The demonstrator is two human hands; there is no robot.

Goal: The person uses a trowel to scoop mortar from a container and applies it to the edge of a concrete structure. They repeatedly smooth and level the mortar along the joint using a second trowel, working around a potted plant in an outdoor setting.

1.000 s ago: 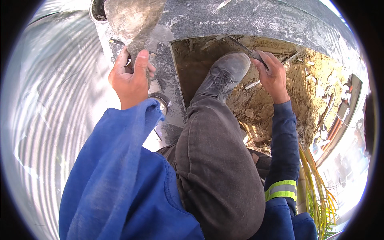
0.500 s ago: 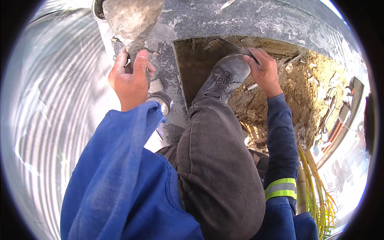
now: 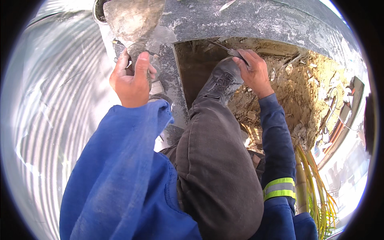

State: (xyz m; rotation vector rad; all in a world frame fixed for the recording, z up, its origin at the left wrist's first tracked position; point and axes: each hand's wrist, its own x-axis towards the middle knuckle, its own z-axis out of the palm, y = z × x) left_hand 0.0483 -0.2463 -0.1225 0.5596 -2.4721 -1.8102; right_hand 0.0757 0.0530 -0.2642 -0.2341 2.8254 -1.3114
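My left hand (image 3: pixel 131 80) is closed on the handle of a wide, dust-covered trowel (image 3: pixel 132 20), whose blade points away over the speckled grey surface. My right hand (image 3: pixel 254 74) grips the dark handle of a narrow metal tool (image 3: pixel 233 53). Its thin blade reaches leftward over the dug opening, near that opening's far edge. My grey boot (image 3: pixel 220 80) is in the opening just below the tool, close to my right fingers. A small pale block (image 3: pixel 157 87) lies beside my left hand.
A container with dark contents (image 3: pixel 98 10) stands at top left. The grey ledge (image 3: pixel 256 18) borders the opening (image 3: pixel 280 96) of soil and rubble. Corrugated pale sheeting (image 3: pixel 48 112) fills the left. Wires and pipes (image 3: pixel 340 120) lie at right, above palm fronds (image 3: pixel 316 192).
My right hand and the narrow tool have moved left along the opening. The boot's toe has shifted slightly down and left. My left hand with the trowel has barely moved.
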